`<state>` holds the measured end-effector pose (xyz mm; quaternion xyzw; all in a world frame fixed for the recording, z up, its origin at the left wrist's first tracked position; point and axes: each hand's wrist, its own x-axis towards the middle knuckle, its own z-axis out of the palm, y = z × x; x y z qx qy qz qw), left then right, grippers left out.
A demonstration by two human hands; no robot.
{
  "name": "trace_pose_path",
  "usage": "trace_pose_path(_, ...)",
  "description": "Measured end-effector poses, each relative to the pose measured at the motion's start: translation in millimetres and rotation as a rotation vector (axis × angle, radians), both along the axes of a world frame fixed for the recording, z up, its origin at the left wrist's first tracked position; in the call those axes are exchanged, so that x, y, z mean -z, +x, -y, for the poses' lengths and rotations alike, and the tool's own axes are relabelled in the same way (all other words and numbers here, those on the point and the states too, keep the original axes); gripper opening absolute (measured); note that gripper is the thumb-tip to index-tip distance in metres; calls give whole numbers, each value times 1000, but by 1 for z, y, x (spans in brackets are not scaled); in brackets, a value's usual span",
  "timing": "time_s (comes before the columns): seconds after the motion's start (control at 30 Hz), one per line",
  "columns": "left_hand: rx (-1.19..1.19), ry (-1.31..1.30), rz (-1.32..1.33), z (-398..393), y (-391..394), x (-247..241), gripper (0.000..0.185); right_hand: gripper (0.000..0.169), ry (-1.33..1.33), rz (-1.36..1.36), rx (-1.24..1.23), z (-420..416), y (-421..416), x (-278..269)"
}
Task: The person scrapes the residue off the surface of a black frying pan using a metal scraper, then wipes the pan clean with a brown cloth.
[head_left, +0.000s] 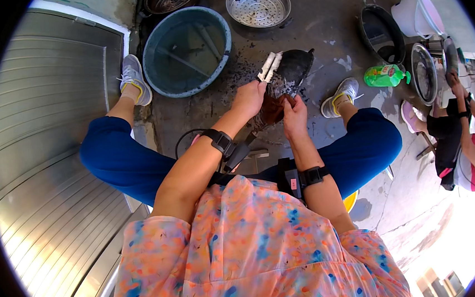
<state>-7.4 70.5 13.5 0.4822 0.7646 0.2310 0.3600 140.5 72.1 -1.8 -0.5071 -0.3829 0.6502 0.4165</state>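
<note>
My left hand [251, 99] is closed around the near end of a scrubbing brush [271, 67] with pale bristles. The bristles lie against the left side of a blackened metal pan or lid [296, 66] with a small lug at its far edge. My right hand [295, 116] grips the near part of that vessel, at a reddish-brown area [274, 110]; whether this is rust or a cloth I cannot tell. Dark flakes are scattered over the floor around it. A strap with a dark device is on each forearm.
A basin of murky water [190, 85] stands ahead on the left, a perforated steamer pan [258, 4] beyond. On the right are a dark pot [381, 34], a white bucket [413, 15], a green soap bottle [382, 76] and a metal basin [424, 74]. Another person [467, 147] sits far right.
</note>
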Motion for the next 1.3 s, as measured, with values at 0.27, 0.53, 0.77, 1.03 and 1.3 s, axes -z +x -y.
trace_pose_path(0.27,-62,-87,-110,-5,1,-11,38,12,-17,-5,-18,-1,1,-1)
trace_pose_path(0.53,-27,-42,-192,-13,-5,-7,38,11,-22,-3,-35,1,-1,-2)
trace_pose_path(0.77,60,-63,-180,-12,-9,-9,39,11,3,40,-39,0,9,9)
trace_pose_path(1.03,29,-83,-207,-41,-12,-8,41,10,36,141,-106,-1,10,7)
trace_pose_path(1.3,106,51,-50,-18,-26,25,47,9,29,137,-267,4,12,2)
